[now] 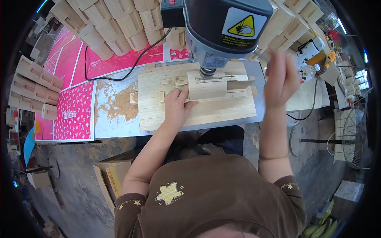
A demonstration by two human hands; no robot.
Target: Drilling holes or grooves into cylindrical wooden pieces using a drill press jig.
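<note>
A pale wooden block (207,90) with a rounded face lies in a wooden jig on a flat board (151,115), beneath the chuck (207,72) of a dark drill press (214,23). My left hand (177,105) holds the block's left end, with the fingers at its end and the thumb by its front edge. To the right of the machine, my right hand (280,79) is raised, its fingers curled round the drill press lever (261,54). That hand is slightly blurred. The drill bit's tip is hidden at the block.
Stacked wooden pieces (115,27) line the back, with more at left (33,85) and right. A black cable (137,59) crosses the pink sheeting (75,111). Sawdust (119,103) lies left of the board. Bottles (307,72) stand at right; an open carton (113,178) sits below.
</note>
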